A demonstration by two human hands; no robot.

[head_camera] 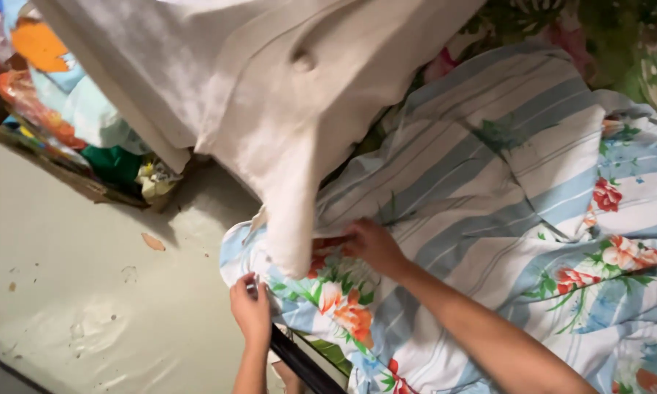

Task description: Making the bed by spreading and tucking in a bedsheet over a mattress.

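Here one floral sheet (489, 219), soft cotton striped blue and white with red and orange flowers, lies rumpled under both hands. The left hand (250, 310) pinches its corner edge, grip clenched on the cloth; the right hand (372, 246) presses flat on the folds just beside, fingers spread, grasping nothing. Above them hangs one cream cloth (270, 95), coarse and creased. Left of the grips spreads the pale floor (87, 292), with one cardboard box (51, 168) of crumpled bags beyond.
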